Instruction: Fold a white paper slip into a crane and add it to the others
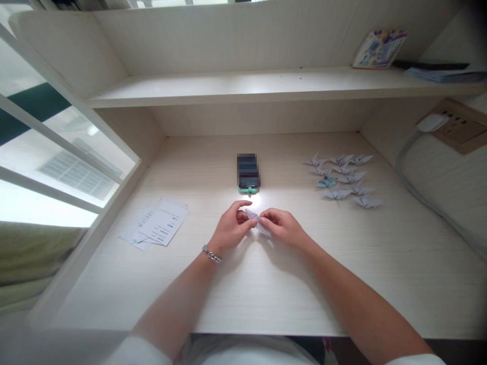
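Between my two hands, low over the desk, is a small piece of folded white paper (263, 229) with pointed ends. My left hand (233, 226) pinches its left side between thumb and fingers, the index finger stretched out above. My right hand (281, 226) grips the other side with thumb and forefinger. Fingers cover part of the folds. Just beyond my hands lies a dark phone (248, 171) with a green-edged piece at its near end and a bright light there. Several folded paper cranes (367, 202) stand grouped to the right, among them one light-blue crane (326, 182).
Printed paper slips (163, 221) lie overlapping on the left. A shelf (236, 86) spans the back, carrying a colourful packet (380, 49) at its right. A grey cable (422, 203) runs from the wall socket (462, 126) down the right side. A barred window is at left.
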A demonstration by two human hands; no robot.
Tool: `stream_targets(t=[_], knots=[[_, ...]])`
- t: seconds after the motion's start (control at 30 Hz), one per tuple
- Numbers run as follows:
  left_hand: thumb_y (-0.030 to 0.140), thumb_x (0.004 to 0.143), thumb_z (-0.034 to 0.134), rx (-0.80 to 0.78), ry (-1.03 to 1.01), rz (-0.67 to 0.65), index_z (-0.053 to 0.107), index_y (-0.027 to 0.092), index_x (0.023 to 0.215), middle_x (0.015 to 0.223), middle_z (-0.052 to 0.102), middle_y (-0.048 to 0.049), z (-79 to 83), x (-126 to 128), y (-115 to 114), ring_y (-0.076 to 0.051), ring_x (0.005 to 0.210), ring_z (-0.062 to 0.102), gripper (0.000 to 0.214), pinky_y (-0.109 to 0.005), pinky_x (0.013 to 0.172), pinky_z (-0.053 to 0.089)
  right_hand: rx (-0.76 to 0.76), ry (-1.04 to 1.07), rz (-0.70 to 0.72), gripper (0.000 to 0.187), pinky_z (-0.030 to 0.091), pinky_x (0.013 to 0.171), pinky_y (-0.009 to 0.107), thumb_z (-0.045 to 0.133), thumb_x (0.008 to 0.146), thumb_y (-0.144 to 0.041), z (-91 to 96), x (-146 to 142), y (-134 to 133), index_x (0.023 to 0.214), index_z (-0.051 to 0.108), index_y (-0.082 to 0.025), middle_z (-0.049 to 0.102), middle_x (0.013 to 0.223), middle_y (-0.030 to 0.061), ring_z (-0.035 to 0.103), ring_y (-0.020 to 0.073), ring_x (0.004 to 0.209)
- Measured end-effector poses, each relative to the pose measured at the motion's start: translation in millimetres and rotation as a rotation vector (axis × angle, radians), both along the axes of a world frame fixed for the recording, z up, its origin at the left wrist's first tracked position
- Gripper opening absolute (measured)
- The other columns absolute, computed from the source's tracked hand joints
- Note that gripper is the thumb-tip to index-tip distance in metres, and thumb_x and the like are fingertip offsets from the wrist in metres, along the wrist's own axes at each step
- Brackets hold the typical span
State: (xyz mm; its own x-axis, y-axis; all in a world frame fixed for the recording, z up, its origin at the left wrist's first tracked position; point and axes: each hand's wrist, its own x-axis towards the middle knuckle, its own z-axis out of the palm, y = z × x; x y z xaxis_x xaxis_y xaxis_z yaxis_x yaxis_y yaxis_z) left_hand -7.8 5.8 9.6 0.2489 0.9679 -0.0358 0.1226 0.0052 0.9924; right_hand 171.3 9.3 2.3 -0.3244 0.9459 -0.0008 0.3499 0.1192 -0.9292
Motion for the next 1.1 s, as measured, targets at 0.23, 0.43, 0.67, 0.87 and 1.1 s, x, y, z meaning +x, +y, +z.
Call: stream_targets(t=[0.23,0.43,0.67,0.87,1.1], knots=[[0.027,0.071,0.068,-0.041,-0.137,-0.035,0.056,0.013,0.096,0.092,0.064,-0.0096,-6.5,6.0,2.4,-0.019,0.087,0.063,0.031,-0.034,0.077,0.051,0.024,0.106,-0.149,0.025,0.042,0.058,0.027,0.051,0.08,-0.039,-7.5,-4.9,0.2,0.081,0.061,-0.017,0.062,0.073,0.0037,0.053,0.0152,0.064],[0.025,0.074,0.064,0.05,-0.09,0.044,0.056,0.014,0.092,0.088,0.064,-0.0073,-8.7,6.1,3.5,-0.015,0.079,0.062,0.023,-0.03,0.075,0.051,0.017,0.1,-0.132,0.022,0.044,0.061,0.027,0.051,0.08,-0.036,-9.4,-6.6,0.3,0.085,0.063,-0.017,0.064,0.077,0.0038,0.057,0.0162,0.068],[0.026,0.075,0.063,0.067,-0.077,0.066,0.053,0.016,0.098,0.081,0.064,-0.0048,-5.1,9.8,-1.0,-0.014,0.077,0.062,0.027,-0.028,0.072,0.05,0.025,0.064,-0.113,0.02,0.043,0.057,0.026,0.053,0.079,-0.033,-2.8,-6.7,-1.7,0.079,0.063,-0.017,0.064,0.072,0.003,0.057,0.0155,0.065],[0.027,0.074,0.064,0.075,-0.073,0.159,0.052,0.017,0.1,0.081,0.065,-0.0046,-8.0,10.3,-0.8,-0.015,0.078,0.063,0.03,-0.028,0.072,0.05,0.032,0.143,-0.177,0.021,0.046,0.062,0.028,0.056,0.077,-0.035,-4.8,-10.0,-0.9,0.08,0.066,-0.017,0.067,0.077,0.0045,0.059,0.0172,0.069],[0.028,0.072,0.065,0.092,-0.07,0.188,0.056,0.015,0.087,0.083,0.065,-0.0059,-5.4,10.5,-0.5,-0.016,0.077,0.064,0.022,-0.03,0.073,0.051,0.037,0.245,-0.253,0.021,0.048,0.065,0.03,0.061,0.075,-0.034,-8.4,-12.2,-0.8,0.086,0.065,-0.016,0.067,0.084,0.0071,0.062,0.0183,0.071]])
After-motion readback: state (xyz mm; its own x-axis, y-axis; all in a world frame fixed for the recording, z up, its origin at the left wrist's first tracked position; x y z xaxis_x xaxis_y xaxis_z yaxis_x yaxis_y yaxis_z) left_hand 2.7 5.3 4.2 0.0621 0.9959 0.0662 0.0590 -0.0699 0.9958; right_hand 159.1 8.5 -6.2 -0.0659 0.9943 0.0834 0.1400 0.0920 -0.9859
